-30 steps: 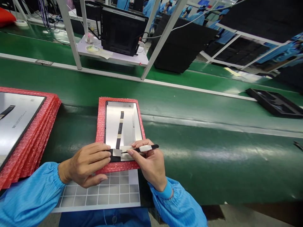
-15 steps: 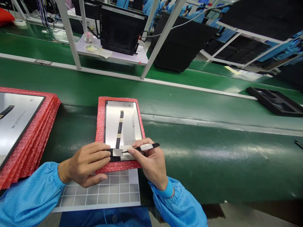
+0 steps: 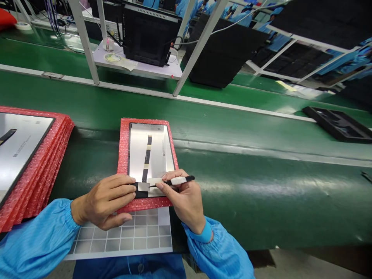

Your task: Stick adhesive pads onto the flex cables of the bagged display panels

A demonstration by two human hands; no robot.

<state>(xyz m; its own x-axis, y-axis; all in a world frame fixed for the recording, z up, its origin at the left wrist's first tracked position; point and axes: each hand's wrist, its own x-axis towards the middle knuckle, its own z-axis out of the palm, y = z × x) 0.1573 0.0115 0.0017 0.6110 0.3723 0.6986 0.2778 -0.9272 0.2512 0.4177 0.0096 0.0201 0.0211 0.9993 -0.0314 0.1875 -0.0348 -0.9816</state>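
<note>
A silver panel point(image 3: 158, 151) with a black flex cable point(image 3: 147, 157) lies on a red bubble-wrap sheet point(image 3: 123, 147) on the green belt. My left hand point(image 3: 109, 201) rests at the panel's near edge, its fingertips pressing flat on the black strip beside a small grey square patch point(image 3: 143, 186). My right hand point(image 3: 183, 201) is closed on black tweezers point(image 3: 177, 181) wrapped in white tape, and their tip touches the patch.
A stack of red-wrapped panels point(image 3: 26, 155) sits at the left. A sheet of grey square patches point(image 3: 139, 236) lies under my wrists. A black tray point(image 3: 337, 124) is at the far right. A white frame with a black monitor point(image 3: 149, 35) stands beyond the belt.
</note>
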